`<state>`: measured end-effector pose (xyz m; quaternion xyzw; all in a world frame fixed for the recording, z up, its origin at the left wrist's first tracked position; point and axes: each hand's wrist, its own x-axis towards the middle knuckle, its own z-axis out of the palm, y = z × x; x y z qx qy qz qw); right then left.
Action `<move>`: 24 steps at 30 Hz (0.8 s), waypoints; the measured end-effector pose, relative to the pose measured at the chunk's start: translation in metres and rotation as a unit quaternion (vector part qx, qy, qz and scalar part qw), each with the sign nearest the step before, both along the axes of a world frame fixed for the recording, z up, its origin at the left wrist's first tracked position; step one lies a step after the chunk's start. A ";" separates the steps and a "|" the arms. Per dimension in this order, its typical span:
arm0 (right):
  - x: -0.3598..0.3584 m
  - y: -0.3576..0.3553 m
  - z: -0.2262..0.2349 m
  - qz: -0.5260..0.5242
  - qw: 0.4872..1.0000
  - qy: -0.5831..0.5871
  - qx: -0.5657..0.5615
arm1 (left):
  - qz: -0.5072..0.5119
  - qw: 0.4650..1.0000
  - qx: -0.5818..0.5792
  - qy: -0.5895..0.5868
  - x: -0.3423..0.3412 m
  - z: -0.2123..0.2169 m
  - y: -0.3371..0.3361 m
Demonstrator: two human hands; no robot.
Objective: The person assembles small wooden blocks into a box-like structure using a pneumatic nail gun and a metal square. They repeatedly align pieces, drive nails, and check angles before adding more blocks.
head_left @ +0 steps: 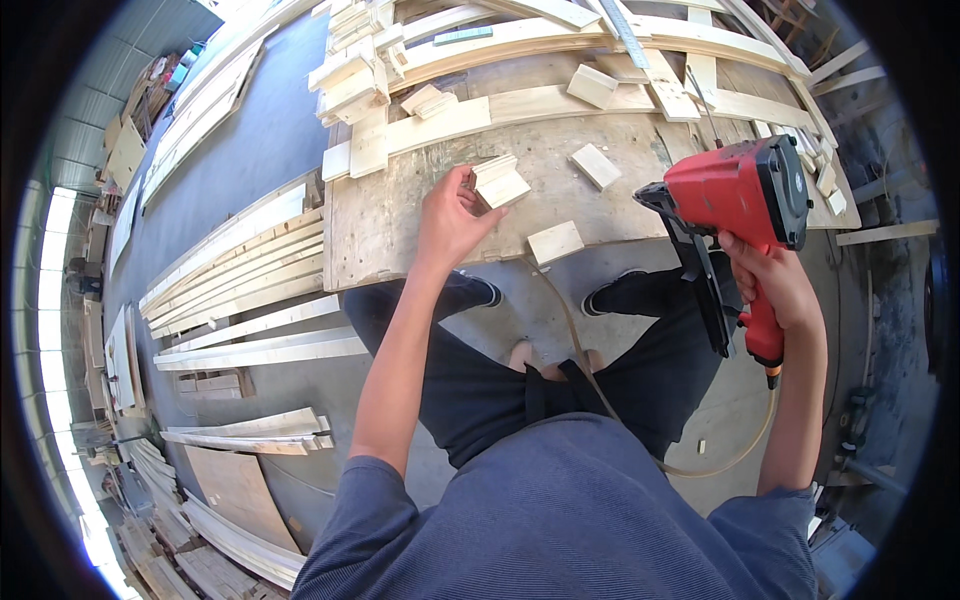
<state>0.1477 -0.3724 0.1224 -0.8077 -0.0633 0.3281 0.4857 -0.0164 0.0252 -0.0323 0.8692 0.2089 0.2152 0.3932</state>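
Workshop floor and stacked planks (240, 260) surround a plywood desk (400, 215) littered with offcuts. Left hand (450, 225) pinches a small wood block (500, 182); its fingertips hide behind the block. Right hand (775, 285) clenches a red nail gun (735, 195), whose nose is hard to make out. No containers show.

A single head-worn fisheye view looked steeply down from above the person's own chest, facing forward over a worn plywood workbench (400, 225) close below. Straight edges curved toward the dark circular rim, and no second view was present.
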 end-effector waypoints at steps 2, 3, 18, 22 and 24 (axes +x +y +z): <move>-0.002 -0.001 -0.001 -0.008 1.000 0.003 -0.006 | 0.015 0.999 0.032 0.006 -0.002 -0.002 -0.001; -0.002 -0.001 -0.003 -0.013 1.000 0.005 -0.009 | 0.023 0.999 0.028 0.022 -0.002 0.001 -0.003; 0.021 0.022 -0.008 0.024 0.981 -0.195 0.007 | 0.026 0.972 0.230 -0.046 -0.023 -0.013 -0.017; 0.058 0.029 -0.006 0.031 0.933 -0.358 -0.024 | -0.039 0.972 0.216 -0.081 -0.035 0.008 -0.043; 0.085 0.034 -0.015 0.032 0.892 -0.449 -0.039 | -0.083 0.975 0.201 -0.033 -0.040 0.016 -0.066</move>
